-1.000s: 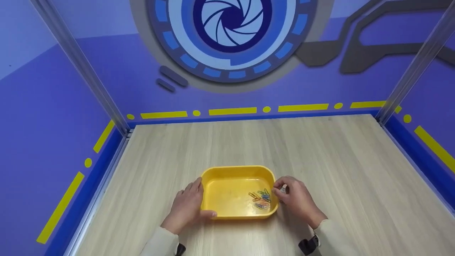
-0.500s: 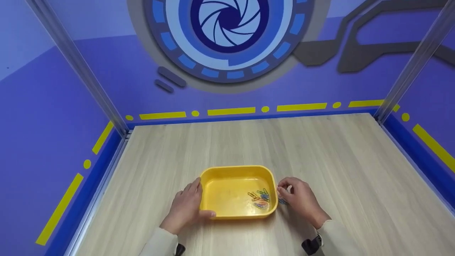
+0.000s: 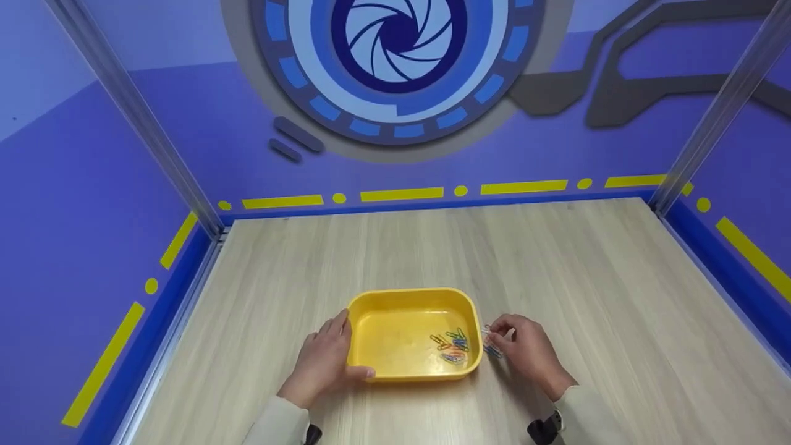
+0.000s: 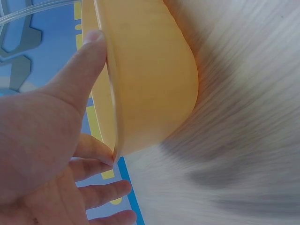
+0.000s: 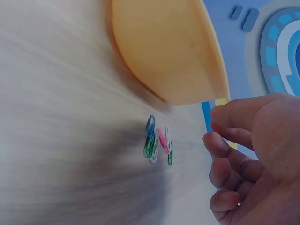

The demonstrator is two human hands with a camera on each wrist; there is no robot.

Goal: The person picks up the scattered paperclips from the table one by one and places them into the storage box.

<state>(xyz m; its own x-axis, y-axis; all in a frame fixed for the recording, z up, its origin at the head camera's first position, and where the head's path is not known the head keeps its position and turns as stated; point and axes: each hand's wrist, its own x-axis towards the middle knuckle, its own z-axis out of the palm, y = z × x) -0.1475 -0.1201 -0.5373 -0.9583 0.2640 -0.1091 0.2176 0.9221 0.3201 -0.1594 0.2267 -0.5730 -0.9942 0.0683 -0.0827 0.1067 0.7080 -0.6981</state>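
Observation:
A yellow plastic bin (image 3: 395, 340) stands on the table, with several coloured paper clips (image 3: 452, 346) at its right end. My left hand (image 3: 324, 355) holds the bin's left end, thumb at the near corner and fingers along the left side. In the left wrist view the thumb (image 4: 79, 65) and index fingertip meet the rim, while the other fingers stay off it. More paper clips, blue, green, pink and white (image 5: 157, 140), lie on the table just outside the bin's right wall. My right hand (image 3: 528, 346) is over these, fingers loosely bent, with no clip visible between thumb and forefinger in the right wrist view.
The wood-grain table (image 3: 296, 259) is bounded by a blue-purple printed wall (image 3: 395, 167) at the back and panels at both sides. Metal posts (image 3: 154, 123) stand in the back corners. A dark band (image 3: 544, 426) is on the right wrist.
My right hand has drawn back from the bin's right rim, to the right and slightly nearer, uncovering clips on the table. The left hand and bin have stayed in place.

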